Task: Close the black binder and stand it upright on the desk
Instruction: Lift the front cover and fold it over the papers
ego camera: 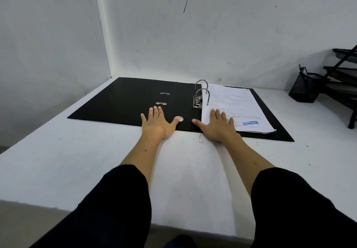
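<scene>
The black binder (123, 101) lies open and flat on the white desk (77, 161), its near edge toward me. Two metal rings (201, 93) stand up at its spine. A stack of printed paper (237, 105) with a blue stamp rests on the right cover. My left hand (157, 123) lies flat, fingers spread, on the near edge of the left cover, thumb by the spine's round finger hole. My right hand (218, 126) lies flat with its fingers on the near corner of the paper and its thumb on the spine.
A black mesh pen holder (306, 87) and a black tiered paper tray (343, 78) stand at the far right of the desk. White walls meet in a corner just behind the binder. The desk's front edge is close to my body.
</scene>
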